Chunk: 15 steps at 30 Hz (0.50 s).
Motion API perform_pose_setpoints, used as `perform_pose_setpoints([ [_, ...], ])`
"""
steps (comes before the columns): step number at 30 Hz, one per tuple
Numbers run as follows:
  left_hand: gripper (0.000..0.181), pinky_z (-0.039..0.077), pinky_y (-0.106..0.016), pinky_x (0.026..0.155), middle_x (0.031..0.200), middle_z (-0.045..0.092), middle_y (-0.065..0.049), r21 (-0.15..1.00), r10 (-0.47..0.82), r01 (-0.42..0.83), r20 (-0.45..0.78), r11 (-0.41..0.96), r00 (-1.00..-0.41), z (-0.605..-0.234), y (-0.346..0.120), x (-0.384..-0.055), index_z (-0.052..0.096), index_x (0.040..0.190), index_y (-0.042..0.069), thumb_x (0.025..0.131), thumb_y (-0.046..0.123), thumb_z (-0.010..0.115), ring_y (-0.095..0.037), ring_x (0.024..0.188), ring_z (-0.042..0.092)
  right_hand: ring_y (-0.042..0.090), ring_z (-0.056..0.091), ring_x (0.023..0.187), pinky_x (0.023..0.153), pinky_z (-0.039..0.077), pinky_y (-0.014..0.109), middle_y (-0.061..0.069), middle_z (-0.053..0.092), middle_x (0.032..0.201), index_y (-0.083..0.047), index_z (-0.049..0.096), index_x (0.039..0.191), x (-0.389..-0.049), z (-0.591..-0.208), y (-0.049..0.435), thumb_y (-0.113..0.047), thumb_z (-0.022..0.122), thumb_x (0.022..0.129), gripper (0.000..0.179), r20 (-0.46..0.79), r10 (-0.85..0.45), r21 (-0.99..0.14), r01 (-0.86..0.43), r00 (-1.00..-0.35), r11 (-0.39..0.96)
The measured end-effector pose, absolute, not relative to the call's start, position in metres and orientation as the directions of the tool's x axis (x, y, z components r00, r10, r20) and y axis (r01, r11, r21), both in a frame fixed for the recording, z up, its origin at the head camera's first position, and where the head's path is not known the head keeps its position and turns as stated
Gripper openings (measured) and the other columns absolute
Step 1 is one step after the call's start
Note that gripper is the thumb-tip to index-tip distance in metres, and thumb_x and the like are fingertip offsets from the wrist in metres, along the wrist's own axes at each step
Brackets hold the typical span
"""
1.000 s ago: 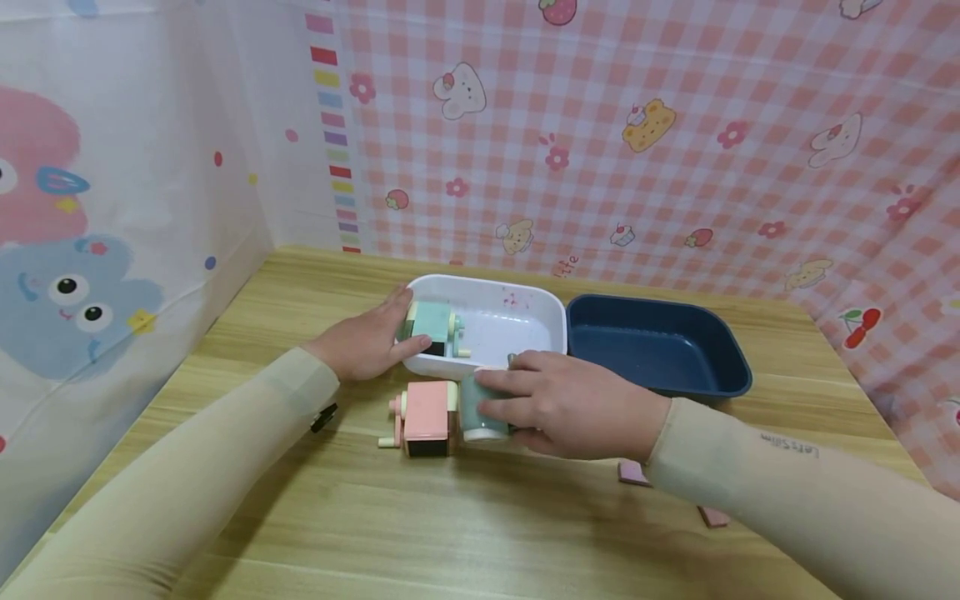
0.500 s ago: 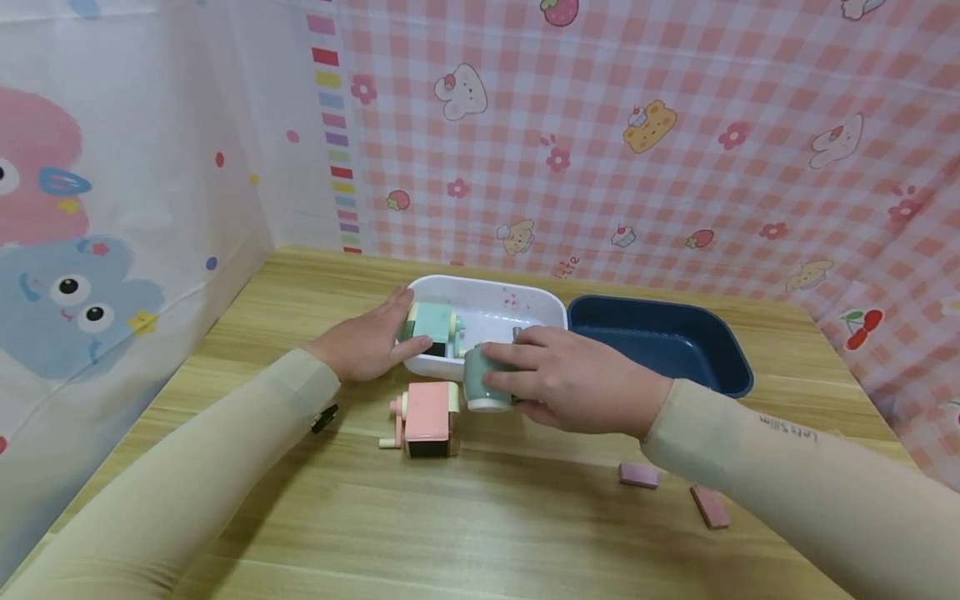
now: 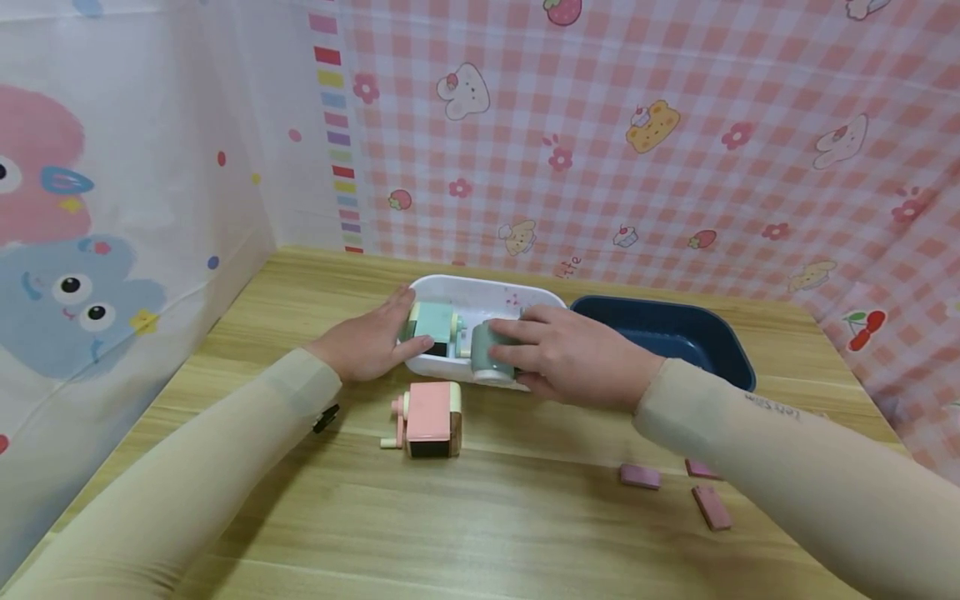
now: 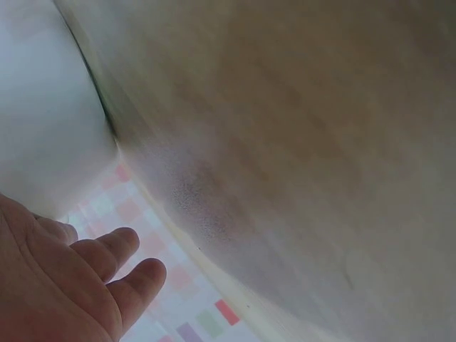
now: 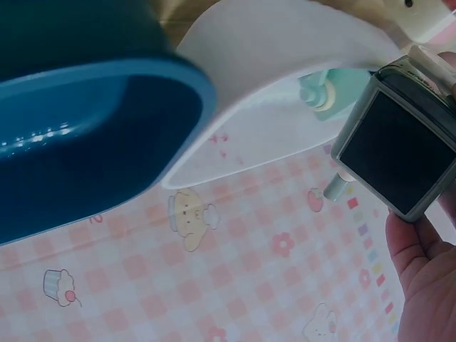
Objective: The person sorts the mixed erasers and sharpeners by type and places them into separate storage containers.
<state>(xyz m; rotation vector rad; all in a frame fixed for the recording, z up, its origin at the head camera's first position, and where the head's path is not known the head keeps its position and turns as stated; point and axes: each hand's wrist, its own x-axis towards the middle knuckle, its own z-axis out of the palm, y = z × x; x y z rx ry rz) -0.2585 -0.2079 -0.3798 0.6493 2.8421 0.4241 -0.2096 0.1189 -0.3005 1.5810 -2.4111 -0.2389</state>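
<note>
My right hand (image 3: 573,354) grips a grey-green crank pencil sharpener (image 3: 491,350) over the front right part of the white tub (image 3: 480,283). In the right wrist view this sharpener (image 5: 399,153) shows a dark panel, and its small crank sticks out. My left hand (image 3: 367,337) rests with extended fingers along the tub's left end, its thumb over the rim beside a mint-green pencil sharpener (image 3: 433,323) inside. Whether that thumb touches the mint one I cannot tell. A pink pencil sharpener (image 3: 430,417) stands on the table in front of the tub.
To the right of the white tub stands a dark blue tub (image 3: 667,310). Small pink blocks (image 3: 711,507) lie on the wooden table (image 3: 525,525) near my right forearm. A small black object (image 3: 325,418) is by my left sleeve. Printed cloth (image 3: 585,192) hangs behind.
My right hand has lifted the grey-green pencil sharpener from beside the pink one and moved it away from me, over the white tub. The left hand has stayed in place.
</note>
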Motion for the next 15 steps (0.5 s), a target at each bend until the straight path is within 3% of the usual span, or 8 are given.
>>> perform_pose_setpoints([
  [15,0.100,0.021,-0.050,0.132,0.178,-0.006,-0.016,0.324,0.454,0.399,-0.117,0.858,-0.883,-0.380,-0.209,-0.258,-0.005,0.168,0.003,0.105,0.072,0.030,-0.030,0.166,0.005,0.034,0.060,0.132,0.111,0.052,0.048,0.012,0.056,0.157,-0.015,0.064,0.146,-0.245,-0.302,0.110,-0.025,0.071,0.101,0.046,0.081,-0.888,0.184,-0.868,-0.454,0.461],
])
